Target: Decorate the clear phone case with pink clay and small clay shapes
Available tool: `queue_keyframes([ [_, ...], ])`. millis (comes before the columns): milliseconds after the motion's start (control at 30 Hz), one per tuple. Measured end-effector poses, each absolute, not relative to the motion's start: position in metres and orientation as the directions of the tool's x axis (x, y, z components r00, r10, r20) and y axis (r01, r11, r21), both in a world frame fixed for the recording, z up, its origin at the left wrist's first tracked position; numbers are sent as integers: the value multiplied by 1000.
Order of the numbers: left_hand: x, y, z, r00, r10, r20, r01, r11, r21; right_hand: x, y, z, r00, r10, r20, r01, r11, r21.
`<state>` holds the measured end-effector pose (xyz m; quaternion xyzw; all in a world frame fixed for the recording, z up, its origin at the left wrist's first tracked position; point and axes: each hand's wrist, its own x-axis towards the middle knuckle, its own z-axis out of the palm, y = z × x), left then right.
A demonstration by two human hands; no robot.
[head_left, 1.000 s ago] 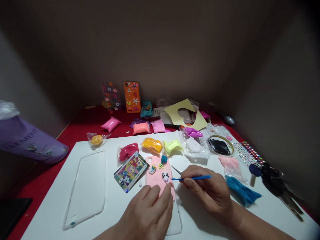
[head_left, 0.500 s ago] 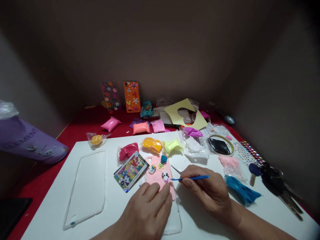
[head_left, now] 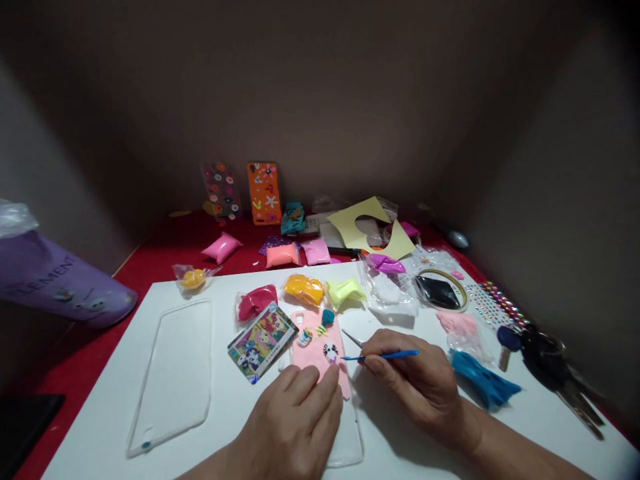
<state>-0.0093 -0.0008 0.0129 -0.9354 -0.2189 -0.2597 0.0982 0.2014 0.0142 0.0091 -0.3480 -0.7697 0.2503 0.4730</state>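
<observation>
A phone case (head_left: 353, 440) lies on the white board, its upper part covered in pale pink clay (head_left: 300, 357). A white clay face with black strands (head_left: 331, 352), a teal lump (head_left: 327, 318) and a small white-and-orange piece (head_left: 305, 337) sit on the pink. My left hand (head_left: 295, 420) rests over the lower clay, fingers lying flat and close together; its thumb is hidden. Pinched in my right hand (head_left: 415, 380) is a thin blue modelling tool (head_left: 395, 355), its tip beside the white face. A slim grey pointed tool (head_left: 352, 339) also sticks out from the right fingers.
A clear phone case (head_left: 173, 373) lies left, a picture card (head_left: 263, 343) nearer the middle. Bagged clay, including yellow (head_left: 304, 291) and teal (head_left: 485, 381), surrounds the work. Keys (head_left: 555, 367) lie right; a purple tumbler (head_left: 65, 283) leans left. An orange decorated case (head_left: 264, 193) stands behind.
Almost nothing differs. My left hand has shifted very slightly, while the blue tool's tip stays beside the white clay face.
</observation>
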Motion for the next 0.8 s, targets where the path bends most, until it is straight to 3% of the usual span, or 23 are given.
queue_keyframes([
  [300, -8, -1, 14, 743, 416, 524, 473, -881, 29, 201, 14, 9, -321, 772, 549, 307, 633, -711],
  [800, -9, 1, 14, 746, 397, 535, 441, -896, 50, 201, 16, 9, -338, 754, 563, 289, 653, -700],
])
